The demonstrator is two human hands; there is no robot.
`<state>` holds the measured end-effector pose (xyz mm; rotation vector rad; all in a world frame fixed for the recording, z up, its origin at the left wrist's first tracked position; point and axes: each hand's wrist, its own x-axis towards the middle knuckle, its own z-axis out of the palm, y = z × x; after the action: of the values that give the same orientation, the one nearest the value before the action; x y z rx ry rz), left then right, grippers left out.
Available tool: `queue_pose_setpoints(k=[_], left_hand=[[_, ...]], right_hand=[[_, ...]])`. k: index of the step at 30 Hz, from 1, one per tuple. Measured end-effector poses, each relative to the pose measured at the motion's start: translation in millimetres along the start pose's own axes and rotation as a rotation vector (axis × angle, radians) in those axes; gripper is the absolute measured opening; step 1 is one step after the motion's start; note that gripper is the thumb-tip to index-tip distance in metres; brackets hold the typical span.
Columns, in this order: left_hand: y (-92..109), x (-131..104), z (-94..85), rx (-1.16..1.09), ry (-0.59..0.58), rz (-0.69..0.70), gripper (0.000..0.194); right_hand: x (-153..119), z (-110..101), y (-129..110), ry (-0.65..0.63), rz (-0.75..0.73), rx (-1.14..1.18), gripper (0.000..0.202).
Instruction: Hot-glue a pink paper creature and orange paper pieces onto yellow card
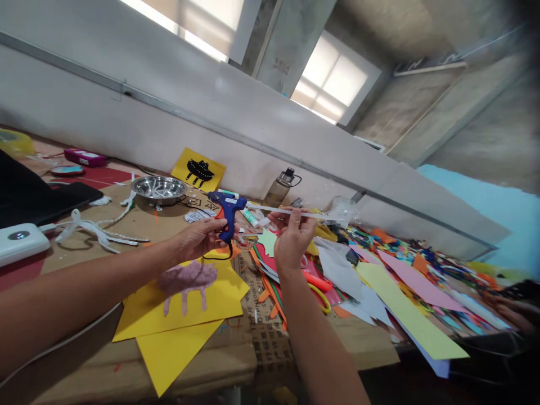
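My left hand (205, 236) is wrapped around the handle of a blue hot glue gun (230, 209) with an orange trigger, its nozzle pointing left. My right hand (293, 233) pinches a long white glue stick (318, 216) whose near end meets the back of the gun. How far it sits inside is too small to tell. Below my left hand lies yellow paper (228, 287) bearing a fuzzy mauve shape (189, 279) with legs. A pale green paper cutout (267, 242) is just left of my right wrist.
Behind stand a shiny metal bowl (158, 188), a yellow card with a black shape (198, 170) and a bottle (279, 188). Coloured paper sheets (405, 304) and scraps crowd the right side. A white power strip (21, 243) and cords lie left. At far right is another person's hand (512, 312).
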<state>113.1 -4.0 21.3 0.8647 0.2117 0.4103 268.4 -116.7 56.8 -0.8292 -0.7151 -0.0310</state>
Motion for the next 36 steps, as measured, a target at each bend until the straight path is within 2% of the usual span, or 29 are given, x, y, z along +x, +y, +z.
queue_pose_setpoints(k=[12, 21, 27, 36], left_hand=[[-1.4, 4.9, -2.3, 0.009, 0.031, 0.045, 0.016], [-0.1, 5.7, 0.2, 0.035, 0.034, 0.064, 0.008], [-0.4, 4.9, 1.3, 0.044, 0.071, 0.056, 0.014], [-0.4, 5.3, 0.0, 0.045, 0.041, 0.059, 0.016]], right_hand=[[-1.7, -0.8, 9.9, 0.082, 0.078, 0.003, 0.026], [-3.7, -2.4, 11.3, 0.073, 0.076, -0.005, 0.03], [-3.9, -3.5, 12.2, 0.092, 0.07, -0.016, 0.028], [-7.5, -3.9, 10.7, 0.092, 0.078, 0.0, 0.033]])
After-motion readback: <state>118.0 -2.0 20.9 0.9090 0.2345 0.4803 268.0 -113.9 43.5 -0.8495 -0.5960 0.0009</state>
